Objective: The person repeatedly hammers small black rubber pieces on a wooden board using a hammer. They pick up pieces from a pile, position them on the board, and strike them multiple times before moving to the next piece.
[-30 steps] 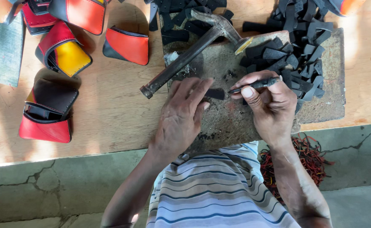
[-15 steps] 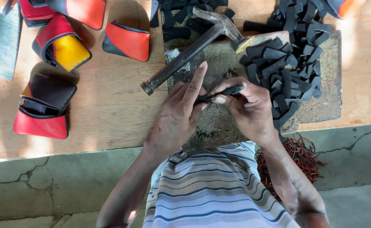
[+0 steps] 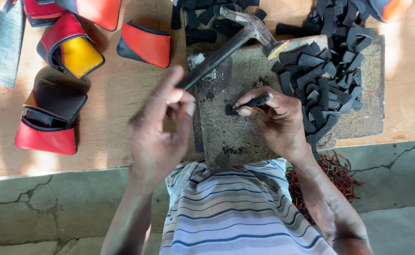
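A wooden surface [image 3: 122, 113] carries one worn stone slab [image 3: 245, 132], a heap of black strips [image 3: 325, 80] too many to count, four coloured leather pouches [image 3: 143, 43] and one hammer [image 3: 231, 40]. The left hand [image 3: 158, 137] is half curled, its fingers at the hammer's handle end, blurred. The right hand [image 3: 276, 118] pinches a dark punch [image 3: 255, 100] onto a small black piece [image 3: 229, 110] mid-slab, with bare slab toward the near edge.
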